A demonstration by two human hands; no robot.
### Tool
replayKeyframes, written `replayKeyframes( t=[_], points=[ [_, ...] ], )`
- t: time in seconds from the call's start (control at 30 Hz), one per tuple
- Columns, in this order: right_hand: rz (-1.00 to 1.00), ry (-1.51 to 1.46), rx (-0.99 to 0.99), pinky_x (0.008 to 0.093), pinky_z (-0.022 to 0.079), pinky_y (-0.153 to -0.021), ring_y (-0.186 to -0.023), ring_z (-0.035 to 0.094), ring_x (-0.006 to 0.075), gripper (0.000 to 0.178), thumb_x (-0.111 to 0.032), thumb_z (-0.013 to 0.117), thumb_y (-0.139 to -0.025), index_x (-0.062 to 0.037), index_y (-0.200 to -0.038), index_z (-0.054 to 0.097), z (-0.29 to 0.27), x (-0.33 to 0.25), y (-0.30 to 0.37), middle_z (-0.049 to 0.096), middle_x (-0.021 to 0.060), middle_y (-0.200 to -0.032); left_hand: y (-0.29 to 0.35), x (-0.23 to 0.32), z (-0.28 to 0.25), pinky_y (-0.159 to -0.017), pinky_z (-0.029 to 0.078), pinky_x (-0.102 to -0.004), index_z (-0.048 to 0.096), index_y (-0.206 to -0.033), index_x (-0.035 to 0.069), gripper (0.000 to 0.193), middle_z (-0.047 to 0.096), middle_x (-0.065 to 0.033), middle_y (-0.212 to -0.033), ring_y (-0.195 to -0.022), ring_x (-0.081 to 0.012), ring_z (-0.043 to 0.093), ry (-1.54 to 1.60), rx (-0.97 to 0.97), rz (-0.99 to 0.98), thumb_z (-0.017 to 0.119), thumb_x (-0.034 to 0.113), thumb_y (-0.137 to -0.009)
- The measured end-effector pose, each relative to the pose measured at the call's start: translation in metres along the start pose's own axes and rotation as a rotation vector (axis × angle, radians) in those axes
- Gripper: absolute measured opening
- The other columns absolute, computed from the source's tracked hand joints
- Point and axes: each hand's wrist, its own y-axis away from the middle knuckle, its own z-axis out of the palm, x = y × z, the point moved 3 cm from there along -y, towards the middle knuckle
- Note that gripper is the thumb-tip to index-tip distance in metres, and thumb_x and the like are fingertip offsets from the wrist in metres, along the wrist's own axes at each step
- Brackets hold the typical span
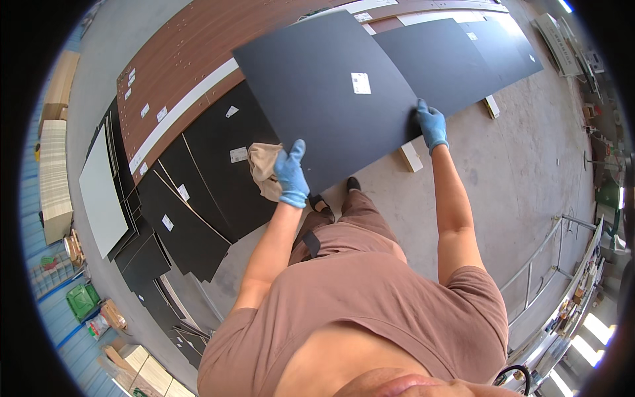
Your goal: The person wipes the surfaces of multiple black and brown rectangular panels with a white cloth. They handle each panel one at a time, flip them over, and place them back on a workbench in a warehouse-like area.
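A large dark grey panel [317, 86] with a white label [360, 83] is tilted up in front of me, held at its two near corners. My left hand [291, 173], in a blue glove, grips the near left edge, thumb on the face. Bunched against that same hand is a beige cloth [264, 171]. At the near right corner, my right hand [432, 124], also gloved in blue, is closed on the panel, its thumb on top. The fingers beneath the panel are hidden.
More dark panels [433, 56] lie to the right, and black panels [198, 178] with labels to the left. Reddish-brown boards [192, 49] stretch behind. A pale block [411, 157] stands on the floor under the panels. A metal rail [529, 284] runs at the right.
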Motion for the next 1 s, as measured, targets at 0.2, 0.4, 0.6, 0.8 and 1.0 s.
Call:
replayKeyframes(
  t=[0.2, 0.4, 0.6, 0.8, 1.0],
  points=[
    [0.077, 0.318, 0.173, 0.0465, 0.052, -0.086, -0.093, 0.071, 0.0376, 0.064, -0.065, 0.056, -0.098, -0.0046, -0.096, 0.078, -0.030, 0.043, -0.037, 0.076, 0.0214, -0.095, -0.011, -0.058, 0.053, -0.077, 0.052, -0.0320, 0.072, -0.109, -0.001, 0.037, 0.070, 0.0013, -0.094, -0.079, -0.0126, 0.060, -0.053, -0.097, -0.135, 0.079, 0.033, -0.098],
    [0.060, 0.301, 0.198, 0.0475, 0.053, -0.091, -0.100, 0.072, 0.0392, 0.064, -0.066, 0.056, -0.098, -0.0070, -0.102, 0.079, -0.030, 0.078, -0.097, 0.078, 0.0186, -0.102, -0.035, -0.076, 0.087, -0.077, 0.055, -0.0392, 0.072, -0.090, -0.003, 0.055, 0.074, -0.0194, -0.083, -0.074, -0.0279, 0.067, -1.106, -0.180, -0.144, 0.075, 0.051, -0.097],
    [-0.046, 0.391, 0.175, 0.0497, 0.054, -0.088, -0.100, 0.071, 0.0409, 0.057, -0.061, 0.056, -0.100, -0.0076, -0.100, 0.077, -0.022, 0.079, -0.132, 0.076, 0.0210, -0.102, -0.049, -0.083, 0.108, -0.069, 0.055, -0.0481, 0.067, -0.076, -0.003, 0.067, 0.068, -0.0256, -0.073, -0.072, -0.0396, 0.071, -1.189, -0.113, -0.107, 0.072, 0.062, -0.094],
    [-0.307, 0.607, 0.165, 0.0507, 0.054, -0.087, -0.099, 0.070, 0.0408, 0.044, -0.050, 0.059, -0.100, -0.0093, -0.106, 0.075, -0.021, 0.074, -0.132, 0.075, 0.0192, -0.102, -0.062, -0.094, 0.107, -0.056, 0.059, -0.0366, 0.066, -0.075, -0.001, 0.063, 0.070, -0.0156, -0.068, -0.057, -0.0243, 0.073, -1.306, -0.130, -0.257, 0.071, 0.058, -0.097],
    [-0.436, 0.661, 0.193, 0.0511, 0.056, -0.077, -0.089, 0.072, 0.0379, 0.034, -0.045, 0.066, -0.095, -0.0117, -0.100, 0.070, -0.030, 0.063, -0.128, 0.075, 0.0149, -0.092, -0.063, -0.090, 0.120, -0.072, 0.059, -0.0421, 0.069, -0.076, 0.003, 0.064, 0.072, -0.0140, -0.067, -0.063, -0.0266, 0.075, -1.614, -0.183, -0.185, 0.061, 0.063, -0.099]
  ],
)
